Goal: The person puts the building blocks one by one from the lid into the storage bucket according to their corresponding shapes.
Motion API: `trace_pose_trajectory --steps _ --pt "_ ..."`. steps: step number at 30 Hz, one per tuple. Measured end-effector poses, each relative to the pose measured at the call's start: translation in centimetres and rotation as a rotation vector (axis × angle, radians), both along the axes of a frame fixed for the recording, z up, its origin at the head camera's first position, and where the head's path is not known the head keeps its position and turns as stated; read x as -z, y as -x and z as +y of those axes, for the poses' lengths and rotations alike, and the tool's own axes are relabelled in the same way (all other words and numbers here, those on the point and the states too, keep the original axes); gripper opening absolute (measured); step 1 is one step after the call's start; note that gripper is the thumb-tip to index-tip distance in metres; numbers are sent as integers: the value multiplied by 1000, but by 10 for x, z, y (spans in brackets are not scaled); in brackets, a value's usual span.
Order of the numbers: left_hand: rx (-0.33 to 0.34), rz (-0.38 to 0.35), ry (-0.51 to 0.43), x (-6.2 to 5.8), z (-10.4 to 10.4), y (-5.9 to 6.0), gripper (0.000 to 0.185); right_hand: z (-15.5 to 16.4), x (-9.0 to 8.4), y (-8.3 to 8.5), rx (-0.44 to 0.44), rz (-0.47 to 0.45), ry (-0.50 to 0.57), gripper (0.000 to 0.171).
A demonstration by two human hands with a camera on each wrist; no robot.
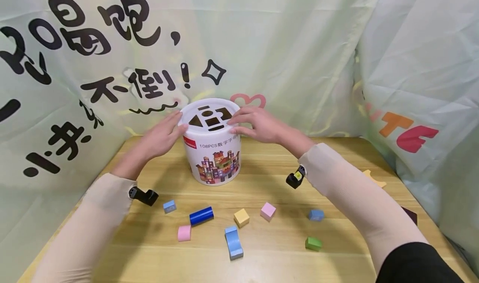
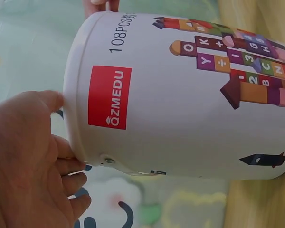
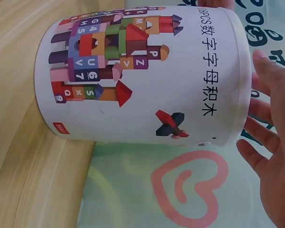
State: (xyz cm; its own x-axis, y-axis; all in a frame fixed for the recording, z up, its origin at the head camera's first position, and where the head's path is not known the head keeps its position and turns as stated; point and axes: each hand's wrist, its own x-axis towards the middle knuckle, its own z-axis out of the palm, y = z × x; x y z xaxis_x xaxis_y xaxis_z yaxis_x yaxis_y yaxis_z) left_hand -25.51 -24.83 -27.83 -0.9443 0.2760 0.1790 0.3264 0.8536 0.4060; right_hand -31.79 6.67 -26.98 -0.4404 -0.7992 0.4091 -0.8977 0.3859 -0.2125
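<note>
A white block bucket (image 1: 213, 154) with a printed toy castle stands upright on the table, topped by a white lid (image 1: 191, 111) with several shaped holes. At the lid's left edge is my left hand (image 1: 161, 137), its thumb and fingers spread along the rim. My right hand (image 1: 262, 125) rests on the opposite edge, its fingers reaching over the rim. In the left wrist view the left thumb meets the rim beside a red label (image 2: 109, 97). The right wrist view has the right fingers (image 3: 261, 137) at the rim too. Neither palm wraps the bucket.
Loose blocks lie in front of the bucket: a blue cylinder (image 1: 201, 216), a light blue curved block (image 1: 233, 243), a yellow cube (image 1: 241, 218), a pink cube (image 1: 267, 211), a pink arched piece (image 1: 184, 233), a green block (image 1: 313, 244) and two small blue ones. A printed curtain (image 1: 292, 58) hangs behind.
</note>
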Motion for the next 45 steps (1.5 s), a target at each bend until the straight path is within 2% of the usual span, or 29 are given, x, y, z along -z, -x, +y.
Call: trace_pose_trajectory --steps 4,7,11,15,22,29,38,45 --pt "9 3 17 3 6 5 76 8 1 -6 9 6 29 34" --pt "19 1 24 5 9 7 78 12 2 -8 51 -17 24 39" --pt "39 -11 16 5 14 8 79 17 6 -9 127 -58 -43 49" --pt "44 -18 8 5 18 10 78 24 9 -13 170 -74 -87 52" --pt "65 22 -25 9 29 15 73 35 7 -28 208 -18 -80 50" --pt "123 37 -65 11 42 19 69 49 11 -39 236 29 -41 48" --pt "195 12 -37 10 55 24 69 65 15 -50 258 78 5 45" --pt "229 -1 8 7 69 21 70 82 20 -56 243 117 53 39"
